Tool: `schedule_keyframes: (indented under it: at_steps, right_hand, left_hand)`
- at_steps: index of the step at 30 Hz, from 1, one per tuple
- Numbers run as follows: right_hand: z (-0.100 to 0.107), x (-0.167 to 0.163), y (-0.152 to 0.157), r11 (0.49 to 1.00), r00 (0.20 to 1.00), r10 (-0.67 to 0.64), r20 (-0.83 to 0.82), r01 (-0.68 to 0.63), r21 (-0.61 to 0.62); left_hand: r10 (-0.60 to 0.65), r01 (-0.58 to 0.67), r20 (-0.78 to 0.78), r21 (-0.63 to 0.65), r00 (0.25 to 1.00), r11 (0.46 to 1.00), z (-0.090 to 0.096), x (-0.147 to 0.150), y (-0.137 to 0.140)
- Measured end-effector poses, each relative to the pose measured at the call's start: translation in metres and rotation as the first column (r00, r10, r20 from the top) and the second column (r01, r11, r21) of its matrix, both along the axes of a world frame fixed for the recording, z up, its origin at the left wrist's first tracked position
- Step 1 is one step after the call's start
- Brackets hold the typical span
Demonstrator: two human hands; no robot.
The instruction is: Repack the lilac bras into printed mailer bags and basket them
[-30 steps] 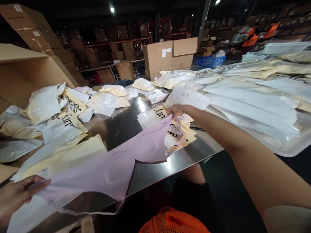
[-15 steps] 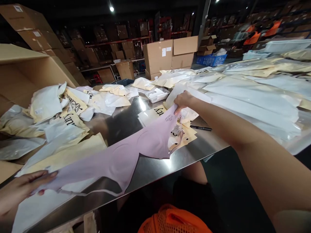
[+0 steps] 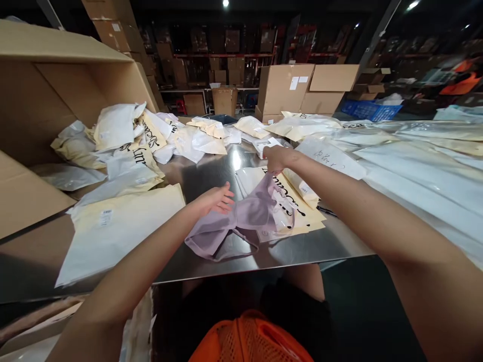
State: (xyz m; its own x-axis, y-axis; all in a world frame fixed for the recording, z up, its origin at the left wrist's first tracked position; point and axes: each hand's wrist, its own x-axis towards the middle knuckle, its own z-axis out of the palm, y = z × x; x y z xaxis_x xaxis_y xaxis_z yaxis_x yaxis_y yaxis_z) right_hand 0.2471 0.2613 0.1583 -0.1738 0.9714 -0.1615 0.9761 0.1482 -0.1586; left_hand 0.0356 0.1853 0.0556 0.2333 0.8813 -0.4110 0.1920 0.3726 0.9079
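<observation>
A lilac bra (image 3: 222, 226) lies partly on the metal table (image 3: 181, 264), with its far end lifted. My right hand (image 3: 278, 158) is closed on that upper end. Over the bra's left part hovers my left hand (image 3: 217, 199), fingers apart and holding nothing. Beneath the bra's right side is a stack of cream printed bags (image 3: 305, 216), with a small clear bag (image 3: 277, 232) on top. A dark pen (image 3: 327, 211) shows in part beside my right forearm.
To the left, filled mailer bags (image 3: 116, 125) spill from an open carton (image 3: 68, 90), and a flat white packet (image 3: 124, 221) lies nearer me. More packets (image 3: 407, 166) cover the right side. Behind the table stand cartons (image 3: 281, 95) and a blue crate (image 3: 372, 109).
My left hand has let go of the bra's left end and moved right, fingers spread. The once-stretched bra now lies gathered on the table. The view has turned left.
</observation>
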Motion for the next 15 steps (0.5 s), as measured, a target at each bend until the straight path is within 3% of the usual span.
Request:
schedule_keyframes:
  at_steps: [2, 3, 4, 6, 8, 10, 13, 15]
  right_hand:
    - [0.003, -0.021, -0.021, 0.996, 0.980, 0.060, -0.191, -0.071, -0.051]
    - [0.003, -0.028, -0.034, 0.990, 0.928, 0.071, -0.366, -0.110, -0.087]
    - [-0.001, -0.032, -0.049, 0.981, 0.826, 0.051, -0.561, -0.146, -0.126]
    - [-0.020, -0.033, -0.083, 0.961, 0.501, -0.099, -0.860, -0.177, -0.213]
    - [-0.056, -0.028, -0.119, 0.929, 0.241, -0.310, -0.920, -0.128, -0.347]
    - [-0.102, -0.022, -0.152, 0.836, -0.007, -0.546, -0.838, -0.056, -0.545]
    - [-0.167, -0.029, -0.176, 0.777, -0.072, -0.626, -0.776, 0.030, -0.629]
    - [-0.194, -0.048, -0.169, 0.770, -0.060, -0.633, -0.772, 0.055, -0.636]
  left_hand:
    - [0.065, -0.064, -0.035, 0.029, 0.997, 0.998, -0.006, -0.020, -0.001]
    - [0.111, -0.108, -0.063, 0.052, 0.992, 0.993, -0.009, -0.034, -0.005]
    - [0.165, -0.157, -0.098, 0.084, 0.981, 0.984, -0.012, -0.052, -0.010]
    - [0.288, -0.257, -0.179, 0.178, 0.941, 0.950, -0.018, -0.091, -0.027]
    - [0.402, -0.323, -0.265, 0.294, 0.876, 0.900, -0.027, -0.130, -0.048]
    - [0.472, -0.327, -0.353, 0.399, 0.808, 0.857, -0.036, -0.160, -0.070]
    - [0.478, -0.219, -0.452, 0.513, 0.753, 0.830, -0.048, -0.176, -0.095]
    - [0.432, -0.103, -0.488, 0.565, 0.758, 0.819, -0.053, -0.166, -0.100]
